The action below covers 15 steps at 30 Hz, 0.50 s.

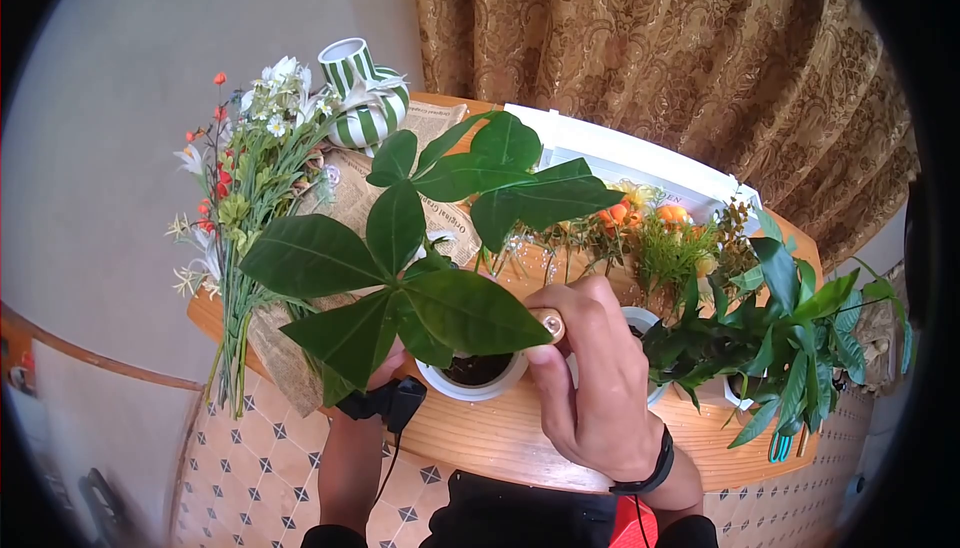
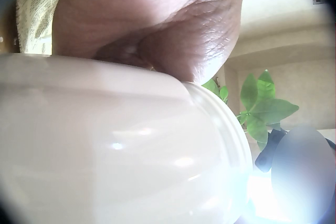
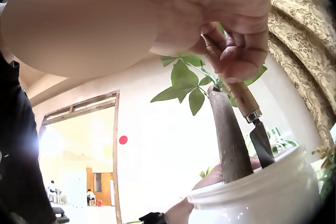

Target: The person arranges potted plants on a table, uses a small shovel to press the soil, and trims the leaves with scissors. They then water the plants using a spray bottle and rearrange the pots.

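- While flowers (image 1: 233,208) are laid left of both grips, the white pot (image 3: 257,203) is held by the left grip (image 2: 157,19).
- Between the grips, a leafy plant (image 1: 397,226) is potted.
- By the right grip (image 1: 605,378), a wooden-handled trowel (image 3: 247,100) is grasped, blade down.
- Right of it, dark foliage (image 1: 795,333) is seen.

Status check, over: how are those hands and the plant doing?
Right hand grips trowel, blade inside white pot beside trunk. Left hand against pot, grip unclear. Leaves partly hide pot in head view.
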Available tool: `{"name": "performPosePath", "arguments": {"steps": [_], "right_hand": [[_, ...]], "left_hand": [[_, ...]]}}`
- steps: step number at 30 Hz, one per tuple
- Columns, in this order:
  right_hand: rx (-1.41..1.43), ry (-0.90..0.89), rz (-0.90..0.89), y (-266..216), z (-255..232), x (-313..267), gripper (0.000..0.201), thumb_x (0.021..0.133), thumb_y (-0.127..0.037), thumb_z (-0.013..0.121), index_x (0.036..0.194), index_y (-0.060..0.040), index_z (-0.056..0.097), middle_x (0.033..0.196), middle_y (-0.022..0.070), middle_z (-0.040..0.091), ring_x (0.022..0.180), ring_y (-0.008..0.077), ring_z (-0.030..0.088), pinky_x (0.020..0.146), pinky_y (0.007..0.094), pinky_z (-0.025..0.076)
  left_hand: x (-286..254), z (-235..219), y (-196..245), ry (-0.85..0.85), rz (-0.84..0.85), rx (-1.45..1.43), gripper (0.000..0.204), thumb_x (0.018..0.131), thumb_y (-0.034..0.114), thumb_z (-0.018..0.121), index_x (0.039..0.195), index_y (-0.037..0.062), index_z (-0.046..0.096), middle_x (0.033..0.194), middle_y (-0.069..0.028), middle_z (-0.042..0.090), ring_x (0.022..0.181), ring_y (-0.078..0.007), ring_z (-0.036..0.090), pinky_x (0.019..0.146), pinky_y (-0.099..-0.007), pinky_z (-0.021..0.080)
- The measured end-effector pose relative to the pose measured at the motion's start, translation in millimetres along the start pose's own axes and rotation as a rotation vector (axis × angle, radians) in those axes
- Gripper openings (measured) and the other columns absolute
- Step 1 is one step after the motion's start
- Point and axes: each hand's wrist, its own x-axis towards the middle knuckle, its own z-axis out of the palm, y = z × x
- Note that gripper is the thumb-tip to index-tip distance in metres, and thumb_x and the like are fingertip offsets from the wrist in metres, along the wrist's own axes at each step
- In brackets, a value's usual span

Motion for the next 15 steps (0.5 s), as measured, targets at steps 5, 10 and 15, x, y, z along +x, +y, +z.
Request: {"name": "performPosePath", "arguments": {"steps": [5, 10, 15], "right_hand": [[-0.012, 0.018, -0.033, -3.0, -6.4, 1.7, 0.035, 0.092, -0.002, 0.066, 0.125, 0.0053, 0.054, 0.099, 0.0188, 0.052, 0.072, 0.036, 0.063, 0.059, 0.0428, 0.052], [-0.009, -0.006, -0.066, 0.8, -5.9, 2.3, 0.035, 0.092, -0.002, 0.066, 0.125, 0.0048, 0.054, 0.1, 0.0184, 0.052, 0.072, 0.0359, 0.063, 0.059, 0.0426, 0.052], [0.006, -0.052, -0.037, 0.4, -2.8, 2.2, 0.034, 0.093, -0.003, 0.066, 0.124, 0.0037, 0.054, 0.101, 0.0182, 0.052, 0.071, 0.0354, 0.063, 0.058, 0.043, 0.052]], "left_hand": [[2.6, -1.1, 1.3, 0.005, 0.0, -0.004, 0.073, 0.094, 0.056, 0.055, 0.133, -0.0059, 0.055, 0.125, -0.014, 0.065, 0.114, -0.0198, 0.064, 0.101, -0.0343, 0.05], [10.4, 0.7, 2.4, 0.01, 0.0, -0.007, 0.073, 0.094, 0.055, 0.055, 0.133, -0.0059, 0.055, 0.125, -0.014, 0.065, 0.114, -0.0198, 0.064, 0.101, -0.0343, 0.05], [9.7, 0.8, 1.9, 0.013, 0.0, -0.008, 0.072, 0.094, 0.055, 0.055, 0.133, -0.0059, 0.055, 0.125, -0.014, 0.065, 0.114, -0.0199, 0.064, 0.101, -0.0344, 0.05]]}}
